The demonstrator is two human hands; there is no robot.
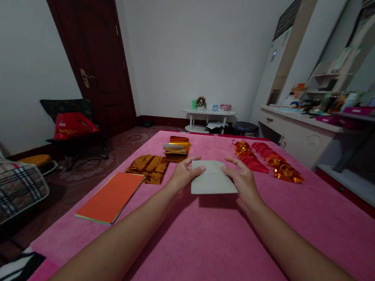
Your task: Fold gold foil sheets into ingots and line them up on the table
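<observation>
A pale grey-white sheet of paper (pixel 213 180) is held just above the pink-covered table (pixel 197 247), its top part folded over. My left hand (pixel 182 175) pinches its left edge between thumb and fingers. At the sheet's right edge my right hand (pixel 243 181) grips it the same way, fingers curled over the top. Both forearms reach in from the bottom of the view.
An orange paper stack (pixel 111 196) lies at the left. Gold foil pieces (pixel 148 167) and a gold stack (pixel 177 148) lie behind it. Folded red and gold shapes (pixel 268 163) line the right. A door, a chair with a red bag (pixel 72 125) and a dresser (pixel 301 129) surround the table.
</observation>
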